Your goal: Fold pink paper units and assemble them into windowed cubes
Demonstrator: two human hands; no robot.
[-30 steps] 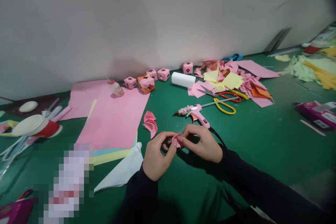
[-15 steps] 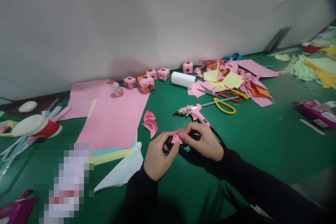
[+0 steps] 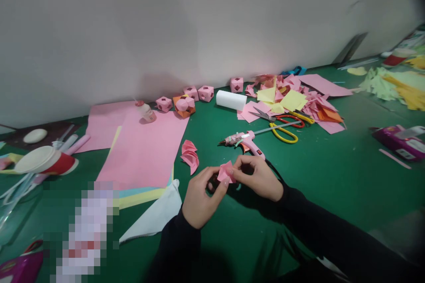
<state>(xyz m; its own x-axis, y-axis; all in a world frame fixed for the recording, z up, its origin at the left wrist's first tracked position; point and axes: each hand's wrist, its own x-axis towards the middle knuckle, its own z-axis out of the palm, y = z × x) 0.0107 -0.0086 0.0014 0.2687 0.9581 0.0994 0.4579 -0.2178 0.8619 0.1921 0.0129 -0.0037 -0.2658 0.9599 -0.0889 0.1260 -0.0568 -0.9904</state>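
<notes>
Between my two hands is a small folded pink paper piece (image 3: 226, 170). My left hand (image 3: 203, 195) pinches its lower left side between thumb and fingers. My right hand (image 3: 260, 177) is closed on its right side with the fingertips. Just beyond lies a pink glue gun (image 3: 254, 145) on its side, a glue stick reaching out of its back. Left of my hands a few folded pink paper pieces (image 3: 190, 157) lie stacked on the green table.
Large pink sheets (image 3: 142, 150) and a white cloth (image 3: 154, 216) lie to the left, near a paper cup (image 3: 49, 160). Scissors (image 3: 282, 126), a white roll (image 3: 231, 100) and a pile of paper scraps (image 3: 292, 93) lie beyond. Pink paper balls (image 3: 206, 93) line the wall.
The pink paper piece has turned slightly in my fingers, showing more of its face. Both hands stay nearly in place, still holding it.
</notes>
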